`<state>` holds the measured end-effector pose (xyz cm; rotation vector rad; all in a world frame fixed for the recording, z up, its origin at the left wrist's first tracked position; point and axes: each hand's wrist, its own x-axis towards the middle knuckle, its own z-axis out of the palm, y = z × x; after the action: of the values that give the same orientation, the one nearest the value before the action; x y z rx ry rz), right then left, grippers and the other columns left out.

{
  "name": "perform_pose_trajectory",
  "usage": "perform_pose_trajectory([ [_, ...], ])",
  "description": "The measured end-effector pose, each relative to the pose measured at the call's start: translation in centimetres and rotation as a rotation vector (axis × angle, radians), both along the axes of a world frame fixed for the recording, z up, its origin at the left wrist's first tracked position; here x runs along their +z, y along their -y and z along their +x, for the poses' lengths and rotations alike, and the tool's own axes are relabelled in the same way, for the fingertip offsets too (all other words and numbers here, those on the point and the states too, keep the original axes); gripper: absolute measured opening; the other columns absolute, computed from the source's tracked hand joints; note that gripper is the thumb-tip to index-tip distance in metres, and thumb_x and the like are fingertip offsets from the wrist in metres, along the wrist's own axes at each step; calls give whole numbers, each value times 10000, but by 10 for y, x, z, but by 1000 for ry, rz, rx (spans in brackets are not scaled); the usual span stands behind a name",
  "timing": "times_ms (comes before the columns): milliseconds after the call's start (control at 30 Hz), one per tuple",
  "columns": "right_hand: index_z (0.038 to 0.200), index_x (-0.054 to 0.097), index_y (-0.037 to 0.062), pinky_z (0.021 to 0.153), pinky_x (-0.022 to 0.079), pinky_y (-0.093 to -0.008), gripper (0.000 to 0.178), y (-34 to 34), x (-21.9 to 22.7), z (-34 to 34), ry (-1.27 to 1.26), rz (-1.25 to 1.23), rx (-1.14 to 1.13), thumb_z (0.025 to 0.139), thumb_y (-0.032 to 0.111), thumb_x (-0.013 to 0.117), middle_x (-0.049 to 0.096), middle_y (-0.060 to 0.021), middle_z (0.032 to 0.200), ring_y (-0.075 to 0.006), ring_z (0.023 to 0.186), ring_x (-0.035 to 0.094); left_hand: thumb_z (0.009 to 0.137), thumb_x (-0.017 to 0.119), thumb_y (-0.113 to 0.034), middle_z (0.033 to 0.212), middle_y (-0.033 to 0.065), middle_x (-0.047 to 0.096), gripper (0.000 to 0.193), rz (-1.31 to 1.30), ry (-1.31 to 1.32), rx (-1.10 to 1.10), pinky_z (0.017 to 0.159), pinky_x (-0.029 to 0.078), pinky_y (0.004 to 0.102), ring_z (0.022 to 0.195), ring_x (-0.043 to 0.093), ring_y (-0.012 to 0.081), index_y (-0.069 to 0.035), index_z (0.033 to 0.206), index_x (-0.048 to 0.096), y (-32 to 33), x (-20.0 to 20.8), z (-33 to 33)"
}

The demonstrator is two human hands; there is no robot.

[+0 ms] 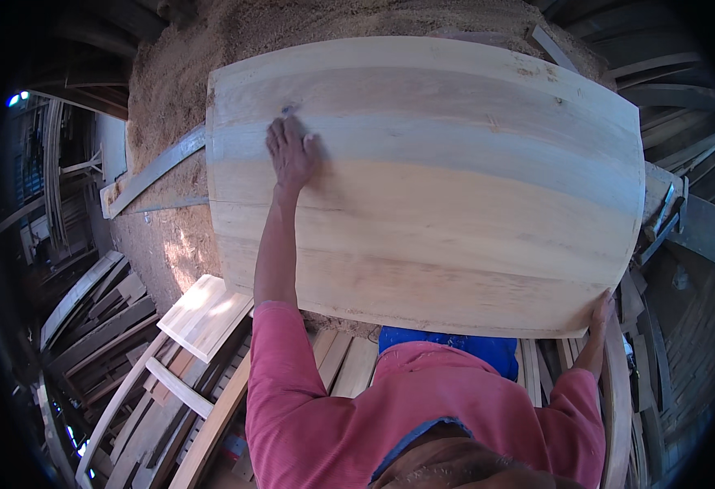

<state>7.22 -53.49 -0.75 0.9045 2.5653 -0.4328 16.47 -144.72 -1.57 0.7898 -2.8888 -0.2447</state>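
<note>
A wide, pale wooden panel point(423, 220) lies in front of me, made of several boards joined edge to edge, with greyish and yellowish bands. My left hand point(292, 155) rests flat on its upper left part, arm stretched out and fingers pointing away from me. Just beyond those fingertips is a small dark knot point(289, 108) in the wood. At the near right corner, my right hand point(600, 314) holds the panel's edge; part of its grip is hidden by the wood.
Sawdust point(170, 90) covers the ground behind and left of the panel. A support beam point(158, 169) sticks out on the left. A smaller wooden panel point(207, 316) sits near left, above stacked planks point(121, 334). More timber point(675, 98) is piled at the right.
</note>
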Motion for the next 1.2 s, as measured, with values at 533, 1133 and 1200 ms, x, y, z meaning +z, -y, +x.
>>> perform_pose_trajectory([
  [533,1372,457,-122,1046,398,-457,773,17,3,7,-89,-128,-9,1020,558,353,529,-309,1355,-408,1252,518,968,409,-461,1381,175,553,579,22,195,-177,1117,244,572,1334,452,334,-53,1352,557,-79,6,-270],
  [1133,1309,476,-90,1023,393,-465,700,-4,-2,-7,-72,-37,148,1023,541,374,549,-311,1282,-424,1222,516,957,503,-437,1252,138,635,438,-112,138,-105,941,358,621,1202,564,311,-117,1241,600,-80,4,-133],
  [1200,1288,484,-98,1012,399,-463,682,-13,2,-8,-124,-84,181,1023,524,386,554,-325,1268,-431,1202,531,963,504,-431,1262,149,615,411,-157,51,-109,936,358,623,1203,553,333,-110,1203,596,-81,0,-119],
])
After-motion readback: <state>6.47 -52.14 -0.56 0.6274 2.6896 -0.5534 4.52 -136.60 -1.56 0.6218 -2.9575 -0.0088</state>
